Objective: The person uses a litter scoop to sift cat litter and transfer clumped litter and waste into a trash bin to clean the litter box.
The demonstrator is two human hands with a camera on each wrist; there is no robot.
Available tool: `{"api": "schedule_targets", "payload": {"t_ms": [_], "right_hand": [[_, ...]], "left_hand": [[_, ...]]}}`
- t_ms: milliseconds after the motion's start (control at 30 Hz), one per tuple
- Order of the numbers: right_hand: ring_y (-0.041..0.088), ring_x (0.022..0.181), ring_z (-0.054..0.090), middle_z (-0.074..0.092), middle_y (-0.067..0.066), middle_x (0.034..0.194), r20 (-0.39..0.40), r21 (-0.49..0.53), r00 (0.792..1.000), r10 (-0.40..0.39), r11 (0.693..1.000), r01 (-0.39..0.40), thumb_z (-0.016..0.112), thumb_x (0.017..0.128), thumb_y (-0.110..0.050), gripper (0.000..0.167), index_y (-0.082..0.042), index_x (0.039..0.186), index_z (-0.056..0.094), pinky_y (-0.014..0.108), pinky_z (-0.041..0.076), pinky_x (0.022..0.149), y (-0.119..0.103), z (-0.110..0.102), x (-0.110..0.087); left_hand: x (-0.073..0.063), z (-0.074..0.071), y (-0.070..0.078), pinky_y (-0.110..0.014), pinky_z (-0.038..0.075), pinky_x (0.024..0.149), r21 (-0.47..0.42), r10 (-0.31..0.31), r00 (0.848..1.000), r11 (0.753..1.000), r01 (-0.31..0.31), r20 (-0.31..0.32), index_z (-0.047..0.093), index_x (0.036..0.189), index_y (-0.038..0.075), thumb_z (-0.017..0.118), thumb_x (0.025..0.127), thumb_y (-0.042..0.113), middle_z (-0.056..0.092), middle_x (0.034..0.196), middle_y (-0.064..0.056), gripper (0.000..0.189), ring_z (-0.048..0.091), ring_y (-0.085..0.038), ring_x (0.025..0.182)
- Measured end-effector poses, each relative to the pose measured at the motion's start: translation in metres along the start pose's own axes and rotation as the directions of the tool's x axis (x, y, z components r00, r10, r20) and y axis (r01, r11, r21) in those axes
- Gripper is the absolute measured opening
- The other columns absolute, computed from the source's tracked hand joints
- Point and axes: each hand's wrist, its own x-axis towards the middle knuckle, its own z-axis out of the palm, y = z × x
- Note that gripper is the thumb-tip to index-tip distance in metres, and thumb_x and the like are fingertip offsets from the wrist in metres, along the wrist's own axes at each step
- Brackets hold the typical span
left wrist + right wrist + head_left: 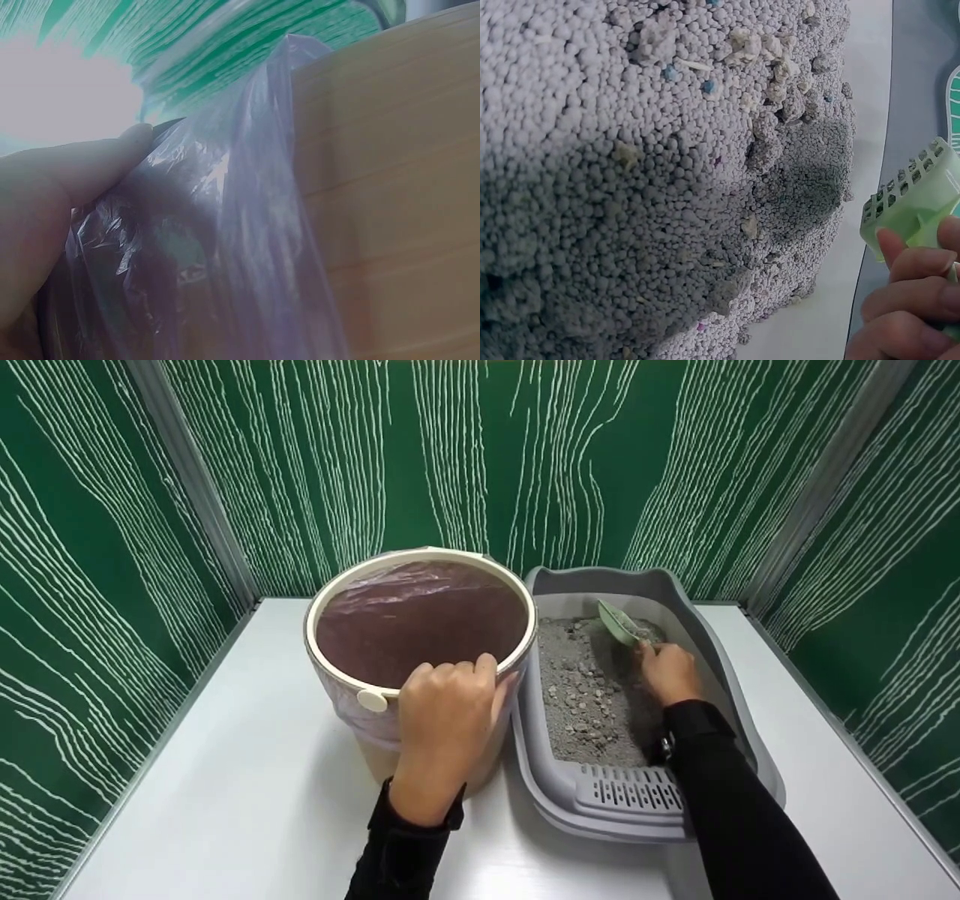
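Observation:
My left hand (446, 727) grips the front rim of a round bin (310, 634), knuckles up. A thin purplish plastic bag (420, 619) lines the bin and folds over its outside; in the left wrist view my thumb (112, 157) lies against the bag (247, 172). To the right, a grey litter box (551, 791) holds pale grey litter (559, 660) with several clumps (589, 709). My right hand (673, 671) holds a light green slotted litter scoop (615, 622) by its handle, over the far right part of the litter. Grey bits show through the slots in the right wrist view.
Both containers stand side by side on a white table (247, 780). Green panels (510, 472) with white lines enclose the back and sides, with metal posts (199, 487) at the corners. A slotted step (634, 791) forms the litter box's near end.

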Motion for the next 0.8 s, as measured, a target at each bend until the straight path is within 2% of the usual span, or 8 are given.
{"api": "schedule_targets", "payload": {"t_ms": [133,367,567,800], "right_hand": [[0.049,0.117,0.064,0.066,0.031,0.13,-0.001,-0.022,1.0,-0.003,1.0,0.003,0.043,0.114,-0.034,0.05,0.004,0.137,0.067,0.061,0.049,0.097,0.0008,0.0,-0.0006],[0.053,0.136,0.053,0.054,0.033,0.149,-0.02,-0.057,0.999,-0.029,0.998,0.028,0.054,0.111,-0.031,0.053,0.005,0.15,0.055,0.065,0.042,0.109,0.0016,-0.0006,-0.0035],[0.052,0.138,0.052,0.055,0.031,0.149,-0.059,-0.028,0.997,-0.045,0.999,0.043,0.061,0.108,-0.026,0.051,0.004,0.148,0.056,0.062,0.042,0.112,0.0019,-0.0003,-0.0038],[0.051,0.14,0.051,0.057,0.031,0.147,-0.074,0.018,0.996,-0.045,0.999,0.046,0.062,0.107,-0.022,0.049,0.006,0.146,0.058,0.06,0.04,0.115,0.0024,0.0007,-0.0047]], "left_hand": [[-0.0003,0.0002,-0.0001,-0.034,0.04,0.051,0.005,0.002,1.0,1.0,-0.002,0.003,0.061,0.073,0.014,0.085,0.09,0.04,0.062,0.058,0.0,0.04,0.058,-0.021,0.048],[-0.0003,0.0002,0.0004,-0.033,0.039,0.052,0.022,0.009,1.0,1.0,-0.009,0.001,0.061,0.073,0.014,0.084,0.09,0.041,0.063,0.059,0.001,0.039,0.059,-0.02,0.049],[-0.0001,-0.0001,0.0002,-0.034,0.04,0.051,0.014,0.006,1.0,1.0,-0.006,0.008,0.061,0.073,0.014,0.084,0.09,0.04,0.063,0.059,0.001,0.039,0.059,-0.02,0.049],[-0.0003,-0.0002,0.0003,-0.034,0.04,0.052,0.014,0.004,1.0,1.0,-0.004,0.014,0.062,0.074,0.014,0.084,0.091,0.041,0.063,0.059,0.0,0.039,0.059,-0.02,0.049]]}}
